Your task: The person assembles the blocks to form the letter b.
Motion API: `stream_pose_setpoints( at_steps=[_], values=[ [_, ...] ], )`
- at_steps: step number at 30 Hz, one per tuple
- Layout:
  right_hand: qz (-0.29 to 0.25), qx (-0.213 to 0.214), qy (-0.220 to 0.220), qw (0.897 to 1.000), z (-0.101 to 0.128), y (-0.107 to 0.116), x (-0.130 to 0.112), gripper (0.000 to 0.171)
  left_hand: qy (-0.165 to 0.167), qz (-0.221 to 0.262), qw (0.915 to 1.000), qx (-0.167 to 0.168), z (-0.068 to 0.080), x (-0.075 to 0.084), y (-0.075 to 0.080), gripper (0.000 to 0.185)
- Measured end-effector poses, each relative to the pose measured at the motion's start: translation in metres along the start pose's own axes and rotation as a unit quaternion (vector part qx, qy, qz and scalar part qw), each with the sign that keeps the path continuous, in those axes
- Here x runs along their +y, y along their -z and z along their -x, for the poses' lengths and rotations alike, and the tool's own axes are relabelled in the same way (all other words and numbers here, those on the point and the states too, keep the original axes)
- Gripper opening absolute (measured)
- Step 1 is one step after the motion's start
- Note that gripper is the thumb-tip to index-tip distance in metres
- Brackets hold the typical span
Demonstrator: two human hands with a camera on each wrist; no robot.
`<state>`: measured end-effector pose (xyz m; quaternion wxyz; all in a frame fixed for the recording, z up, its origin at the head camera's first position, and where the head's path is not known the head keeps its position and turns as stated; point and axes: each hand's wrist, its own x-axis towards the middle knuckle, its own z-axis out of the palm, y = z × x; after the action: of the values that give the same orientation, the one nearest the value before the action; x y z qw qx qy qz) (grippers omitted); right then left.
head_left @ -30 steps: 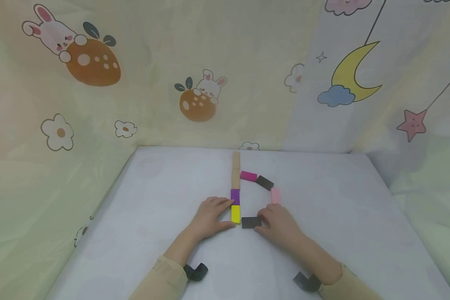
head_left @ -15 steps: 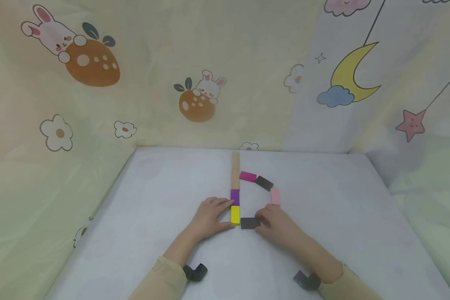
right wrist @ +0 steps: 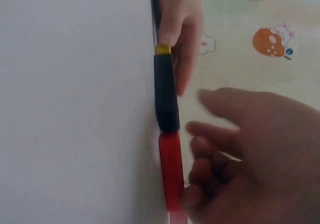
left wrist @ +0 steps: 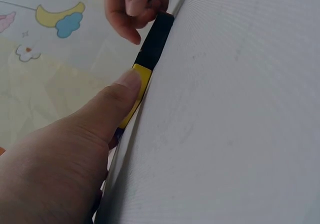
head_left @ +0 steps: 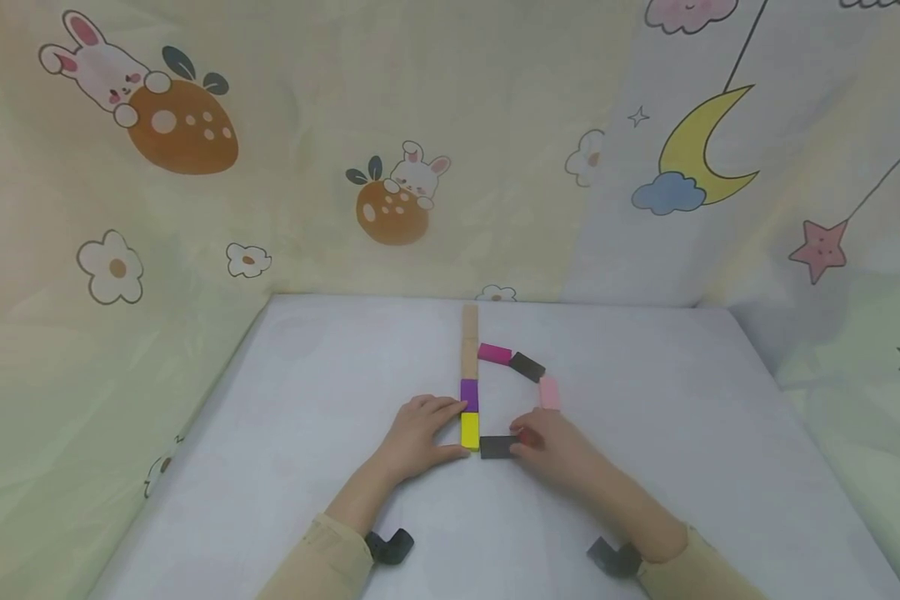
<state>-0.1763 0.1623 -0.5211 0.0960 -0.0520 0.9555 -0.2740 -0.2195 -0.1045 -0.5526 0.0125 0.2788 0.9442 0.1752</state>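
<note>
My left hand (head_left: 420, 437) lies beside the column of blocks, fingers spread. Its thumb presses the near end of the yellow block (head_left: 470, 432), and a fingertip touches the purple block (head_left: 469, 396). Against the yellow block's right side lies a dark block (head_left: 497, 447). My right hand (head_left: 558, 446) is at that block's right end, and in the right wrist view its thumb and finger stand apart beside the dark block (right wrist: 166, 91). A red block (right wrist: 171, 171) follows the dark one there, one curled finger right at its side; from the head view it is mostly hidden.
Two plain wooden blocks (head_left: 470, 342) continue the column to the back. A magenta block (head_left: 494, 354), another dark block (head_left: 527, 367) and a pink block (head_left: 549, 393) curve round at right. The white table (head_left: 330, 358) meets patterned cloth walls (head_left: 285, 167).
The dark block has slid slightly left up to the yellow one. My right thumb and finger have parted, so red shows between them. The left hand has stayed in place.
</note>
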Motion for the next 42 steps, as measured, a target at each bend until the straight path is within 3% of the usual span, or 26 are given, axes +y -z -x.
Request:
stream_pose_setpoints(
  at_steps=[3, 7, 14, 21, 29, 42],
  values=[
    [-0.046, 0.019, -0.031, 0.998, -0.002, 0.009, 0.008, 0.023, 0.000, 0.002, 1.0000, 0.000, 0.000, 0.000, 0.000, 0.079],
    [-0.056, 0.025, -0.037, 0.997, -0.007, 0.022, 0.028, 0.021, -0.001, 0.007, 1.0000, 0.000, 0.000, 0.000, 0.000, 0.079],
    [-0.044, -0.012, -0.072, 0.996, -0.014, 0.034, 0.056, 0.042, 0.000, 0.015, 0.9999, -0.002, 0.001, 0.000, 0.001, 0.078],
    [-0.065, -0.009, -0.051, 0.997, -0.016, 0.039, 0.063, 0.026, 0.001, 0.022, 0.9998, 0.000, 0.001, -0.002, 0.000, 0.078],
    [-0.077, 0.041, -0.024, 0.996, -0.017, 0.039, 0.070, 0.037, 0.003, 0.019, 0.9998, 0.000, 0.001, -0.002, -0.002, 0.077],
    [-0.069, 0.032, -0.019, 0.997, -0.014, 0.036, 0.066, 0.039, 0.004, 0.012, 0.9999, 0.000, 0.001, 0.001, 0.001, 0.076]
  ],
)
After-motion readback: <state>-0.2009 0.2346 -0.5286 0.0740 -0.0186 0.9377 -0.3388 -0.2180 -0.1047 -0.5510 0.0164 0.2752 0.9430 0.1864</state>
